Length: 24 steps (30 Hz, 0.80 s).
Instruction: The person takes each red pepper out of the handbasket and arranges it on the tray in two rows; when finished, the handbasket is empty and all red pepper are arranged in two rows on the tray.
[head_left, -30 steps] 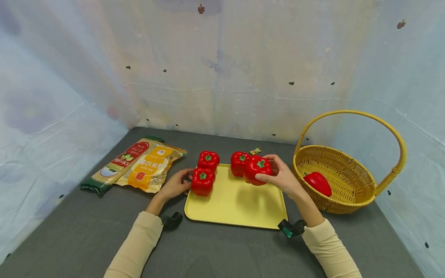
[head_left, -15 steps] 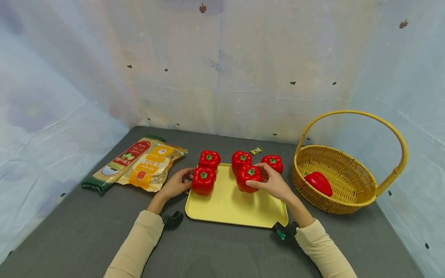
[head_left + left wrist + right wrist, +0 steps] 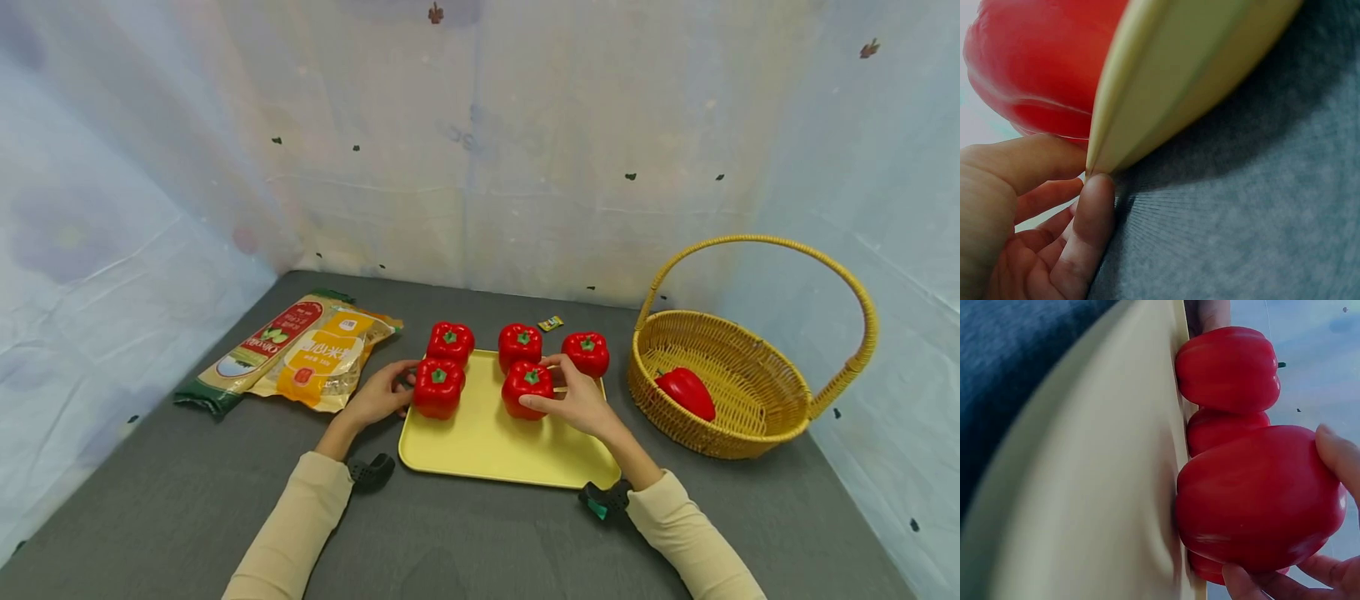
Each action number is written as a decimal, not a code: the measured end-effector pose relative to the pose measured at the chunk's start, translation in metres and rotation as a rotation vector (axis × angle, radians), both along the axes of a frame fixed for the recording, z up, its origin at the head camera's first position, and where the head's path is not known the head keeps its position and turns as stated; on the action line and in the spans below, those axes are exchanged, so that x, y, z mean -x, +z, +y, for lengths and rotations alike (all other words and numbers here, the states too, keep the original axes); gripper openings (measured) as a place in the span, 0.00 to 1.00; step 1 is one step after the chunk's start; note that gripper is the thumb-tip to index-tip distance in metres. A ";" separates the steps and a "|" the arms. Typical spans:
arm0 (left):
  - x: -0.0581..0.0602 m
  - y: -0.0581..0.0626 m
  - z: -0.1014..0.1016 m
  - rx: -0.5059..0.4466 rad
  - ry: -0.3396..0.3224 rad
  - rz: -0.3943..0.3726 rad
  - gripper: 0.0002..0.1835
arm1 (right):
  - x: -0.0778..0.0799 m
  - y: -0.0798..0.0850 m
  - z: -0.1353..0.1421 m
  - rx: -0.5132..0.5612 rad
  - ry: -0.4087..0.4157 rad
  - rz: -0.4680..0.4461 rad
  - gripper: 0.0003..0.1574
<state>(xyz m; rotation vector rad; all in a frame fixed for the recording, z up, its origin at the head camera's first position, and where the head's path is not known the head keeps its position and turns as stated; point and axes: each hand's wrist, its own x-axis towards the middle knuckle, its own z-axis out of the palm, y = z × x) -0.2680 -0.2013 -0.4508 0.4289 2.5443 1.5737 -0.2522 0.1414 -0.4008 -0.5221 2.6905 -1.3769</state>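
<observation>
My right hand [image 3: 576,400] grips a red bell pepper [image 3: 527,390] with its thumb and fingers at the pepper's side. The right wrist view shows this bell pepper's base close to the yellow tray [image 3: 1085,487]; whether they touch I cannot tell. At the tray's left edge, my left hand [image 3: 378,395] pinches the rim between thumb and fingers, as the left wrist view shows. Beside it on the tray stands another bell pepper [image 3: 438,392], with one [image 3: 451,342] behind it. A further bell pepper [image 3: 519,344] stands behind the held one, and another [image 3: 587,353] at the back right corner.
A wicker basket [image 3: 720,325] with a tall handle stands to the right, a red bell pepper [image 3: 686,393] lying inside. Two food packets, one green-ended [image 3: 258,346] and one orange [image 3: 322,362], lie at the left. A small yellow wrapper [image 3: 551,323] lies behind the tray.
My right hand has carried its bell pepper left and down toward the tray's middle, revealing the one at the back right corner. The left hand stays at the tray's edge.
</observation>
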 end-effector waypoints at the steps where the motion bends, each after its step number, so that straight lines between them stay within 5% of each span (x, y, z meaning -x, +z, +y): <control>1: 0.000 0.000 0.000 0.002 0.004 -0.002 0.29 | 0.000 -0.001 0.000 -0.003 0.001 0.003 0.43; 24: 0.000 0.001 -0.001 0.009 -0.018 0.014 0.29 | 0.003 -0.002 0.005 0.008 0.137 0.066 0.52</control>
